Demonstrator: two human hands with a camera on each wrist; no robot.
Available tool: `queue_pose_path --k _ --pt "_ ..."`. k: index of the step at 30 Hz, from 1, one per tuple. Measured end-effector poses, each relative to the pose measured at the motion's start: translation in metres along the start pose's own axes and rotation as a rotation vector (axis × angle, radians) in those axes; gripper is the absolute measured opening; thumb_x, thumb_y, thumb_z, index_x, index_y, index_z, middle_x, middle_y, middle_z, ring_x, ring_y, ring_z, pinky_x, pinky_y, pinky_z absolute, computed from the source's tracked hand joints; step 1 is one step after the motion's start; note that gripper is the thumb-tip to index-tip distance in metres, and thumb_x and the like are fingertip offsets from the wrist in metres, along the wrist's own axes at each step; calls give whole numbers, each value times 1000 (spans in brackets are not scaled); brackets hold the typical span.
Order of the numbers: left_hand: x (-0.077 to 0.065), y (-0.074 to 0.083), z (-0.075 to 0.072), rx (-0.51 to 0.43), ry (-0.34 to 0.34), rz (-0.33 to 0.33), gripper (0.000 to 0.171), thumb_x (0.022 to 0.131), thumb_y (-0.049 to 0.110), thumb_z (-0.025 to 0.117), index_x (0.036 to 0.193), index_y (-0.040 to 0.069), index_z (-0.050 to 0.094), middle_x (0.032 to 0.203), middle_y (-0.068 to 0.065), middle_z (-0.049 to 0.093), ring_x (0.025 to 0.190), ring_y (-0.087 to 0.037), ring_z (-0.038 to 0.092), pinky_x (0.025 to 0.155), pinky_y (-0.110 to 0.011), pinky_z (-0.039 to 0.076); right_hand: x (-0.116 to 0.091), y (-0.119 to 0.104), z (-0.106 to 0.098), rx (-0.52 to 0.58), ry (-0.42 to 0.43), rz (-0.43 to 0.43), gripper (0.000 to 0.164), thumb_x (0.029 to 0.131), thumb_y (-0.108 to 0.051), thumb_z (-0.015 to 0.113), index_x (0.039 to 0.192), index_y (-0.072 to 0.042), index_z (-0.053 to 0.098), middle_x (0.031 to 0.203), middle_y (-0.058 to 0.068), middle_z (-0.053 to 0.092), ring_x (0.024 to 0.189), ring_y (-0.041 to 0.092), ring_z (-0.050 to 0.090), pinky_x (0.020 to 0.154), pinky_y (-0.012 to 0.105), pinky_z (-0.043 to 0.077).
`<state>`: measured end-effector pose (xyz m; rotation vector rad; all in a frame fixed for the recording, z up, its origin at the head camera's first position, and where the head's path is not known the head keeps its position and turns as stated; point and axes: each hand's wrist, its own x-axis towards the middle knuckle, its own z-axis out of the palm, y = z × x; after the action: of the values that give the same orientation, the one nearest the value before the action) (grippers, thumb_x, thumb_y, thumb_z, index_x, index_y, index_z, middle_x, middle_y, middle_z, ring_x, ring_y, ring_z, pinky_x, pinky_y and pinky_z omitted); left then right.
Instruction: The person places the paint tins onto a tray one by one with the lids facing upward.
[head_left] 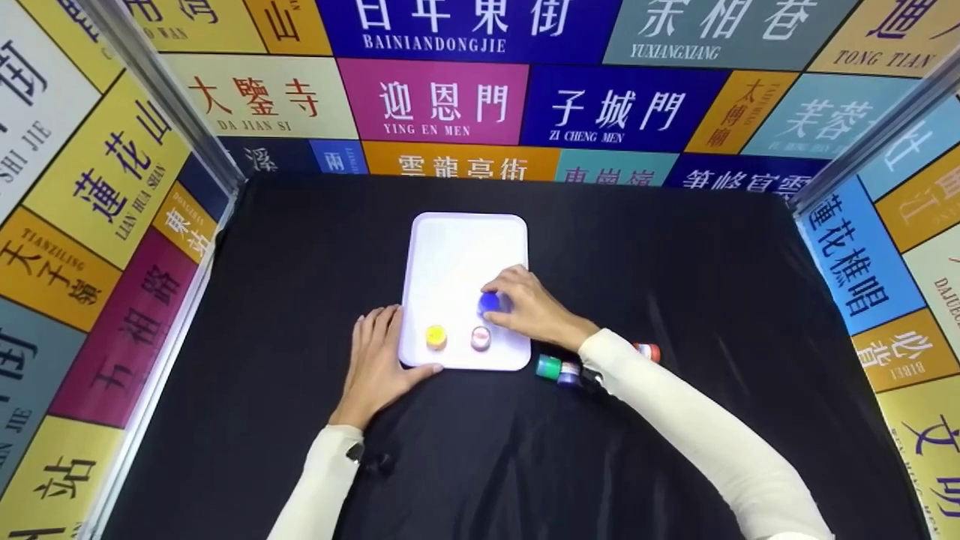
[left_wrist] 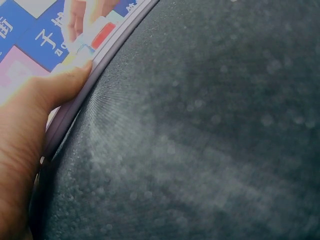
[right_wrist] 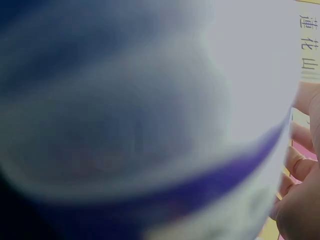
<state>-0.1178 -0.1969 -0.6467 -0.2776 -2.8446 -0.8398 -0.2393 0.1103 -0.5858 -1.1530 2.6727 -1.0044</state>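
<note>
A white tray [head_left: 465, 251] lies on the black cloth. My left hand [head_left: 377, 366] rests along its near left corner, fingers straight by the left side and thumb on the near rim. In the left wrist view the thumb [left_wrist: 70, 82] lies over the rim. Over the tray's right part, my right hand [head_left: 531, 304] pinches a small blue jar [head_left: 489, 302] between thumb and fingers. A yellow jar [head_left: 436, 337] and a pinkish-white jar [head_left: 480, 338] stand along the tray's near end. Only this hand's fingers [right_wrist: 300, 162] show at the right wrist view's edge.
Right of the tray, a green jar [head_left: 548, 367] lies beside a purple jar [head_left: 568, 375]. A red jar [head_left: 649, 352] is partly hidden by the right sleeve. A large blurred pale shape [right_wrist: 125, 125] fills the right wrist view. Printed panels [head_left: 450, 101] surround the cloth.
</note>
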Motion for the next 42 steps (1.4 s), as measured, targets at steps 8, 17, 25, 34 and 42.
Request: queue_pose_path --k 8,17,25,34,42 --pt "0 -1 0 12 -10 3 127 82 81 78 169 -2 37 166 -25 43 157 -44 30 135 -61 6 19 -17 8 -27 -81 -34 42 95 -24 84 130 -2 77 120 10 74 121 31 55 108 49 46" --pt "1 0 0 9 -10 13 126 83 80 78 168 -3 37 165 -26 44 156 -45 30 135 -60 7 29 -31 15 -75 -116 -56 40 96 -26 84 130 -4 78 119 9 73 121 28 55 105 48 47" --pt "2 0 0 21 -15 13 126 83 81 78 168 -2 37 164 -25 44 156 -44 30 136 -59 6 35 -36 16 -98 -145 -54 41 97 -26 83 130 -3 78 120 9 73 121 28 55 105 47 47" --pt "0 0 -1 15 -25 3 126 83 84 75 169 0 36 166 -23 43 157 -43 29 136 -60 4 48 -36 23 -122 -189 -56 42 99 -29 82 132 -4 76 120 10 73 126 28 55 107 48 47" --pt "2 1 0 10 -8 19 125 83 83 76 168 -1 37 165 -23 44 156 -43 30 135 -63 7 54 -39 28 -140 -191 -74 42 99 -28 79 133 -4 75 122 9 72 124 28 55 105 47 47"
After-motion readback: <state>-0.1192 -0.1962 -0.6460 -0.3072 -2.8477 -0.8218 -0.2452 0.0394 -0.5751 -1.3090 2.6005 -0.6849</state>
